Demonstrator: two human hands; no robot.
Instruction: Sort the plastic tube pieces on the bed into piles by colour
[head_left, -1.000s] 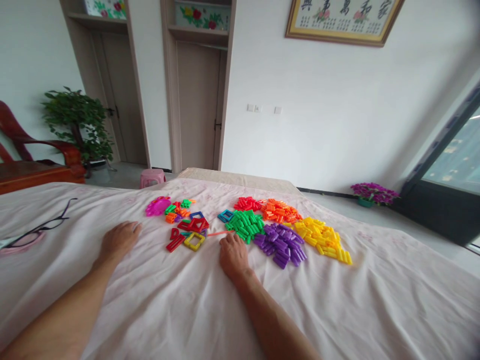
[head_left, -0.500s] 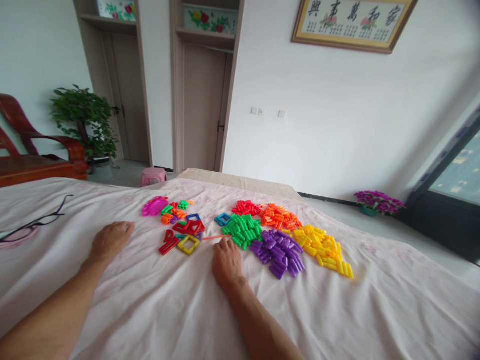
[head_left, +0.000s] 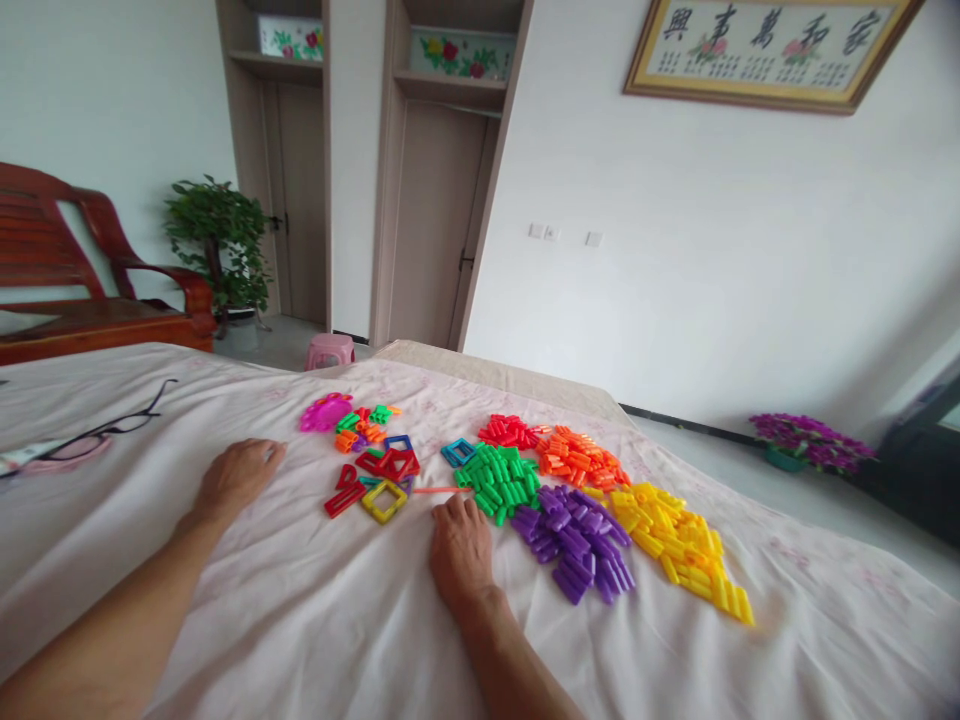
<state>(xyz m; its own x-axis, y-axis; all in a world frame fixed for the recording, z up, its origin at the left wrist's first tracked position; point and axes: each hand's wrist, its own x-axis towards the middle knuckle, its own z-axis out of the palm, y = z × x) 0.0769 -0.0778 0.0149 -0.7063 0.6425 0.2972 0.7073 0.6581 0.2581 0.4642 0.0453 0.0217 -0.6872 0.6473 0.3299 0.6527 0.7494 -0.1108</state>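
Observation:
My left hand (head_left: 238,480) rests on the pale bedsheet, palm down with fingers loosely bent, holding nothing visible. To its right lie magnetic building tiles: a yellow square (head_left: 385,502), red shapes (head_left: 397,465) and a blue square. Palm down on the sheet as well, my right hand (head_left: 461,550) has slightly spread fingers and nothing visible in them. Just beyond its fingertips runs a thin orange stick (head_left: 435,490). Close by are piles of short plastic tubes: green (head_left: 506,482), purple (head_left: 577,540), red (head_left: 508,432), orange (head_left: 581,455) and yellow (head_left: 679,540).
A magenta plastic piece (head_left: 326,412) and mixed small tubes (head_left: 361,432) lie farther back. Teal tiles (head_left: 457,453) touch the green pile. Eyeglasses (head_left: 112,432) are at far left. Past the bed stand a pink stool (head_left: 330,350) and a wooden chair (head_left: 97,300).
The view has turned slightly left, so everything sits farther right in the picture. Both hands stay in about the same places on the sheet.

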